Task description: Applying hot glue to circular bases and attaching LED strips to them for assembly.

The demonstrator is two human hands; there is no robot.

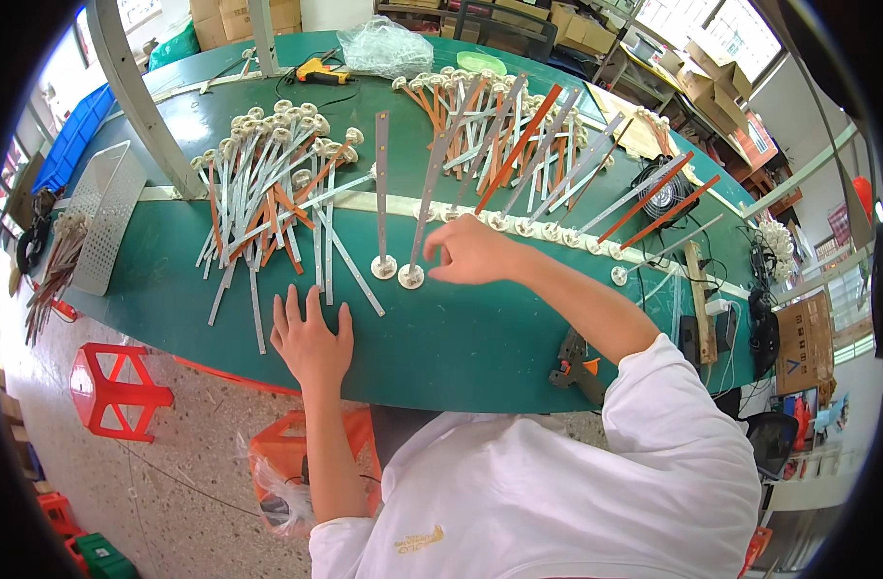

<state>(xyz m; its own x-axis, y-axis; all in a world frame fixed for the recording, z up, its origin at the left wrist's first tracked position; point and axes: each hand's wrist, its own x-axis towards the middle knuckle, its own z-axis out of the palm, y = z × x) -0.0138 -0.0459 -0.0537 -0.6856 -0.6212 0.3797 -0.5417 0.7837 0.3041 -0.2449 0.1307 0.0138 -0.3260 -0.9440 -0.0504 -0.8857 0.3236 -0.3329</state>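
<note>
My left hand point(312, 340) lies flat with fingers spread on the green table's near edge, holding nothing. My right hand point(475, 253) hovers with bent fingers, thumb and index apart, just right of an upright grey strip point(429, 203) on a round white base point(411, 278). Whether the fingertips touch that strip is hard to tell. Left of it stands another grey strip point(382, 193) on its own white base point(383, 267). Beyond my right hand, a row of grey and brown strips point(523, 145) stands on similar bases along a pale band.
A heap of loose strips with white round ends point(277, 183) lies left, another heap point(441, 106) farther back. A yellow glue gun point(322, 72) and plastic bag point(385, 48) are at the back. A dark tool point(578, 372) sits near my right elbow; a white perforated basket point(106, 227) stands far left.
</note>
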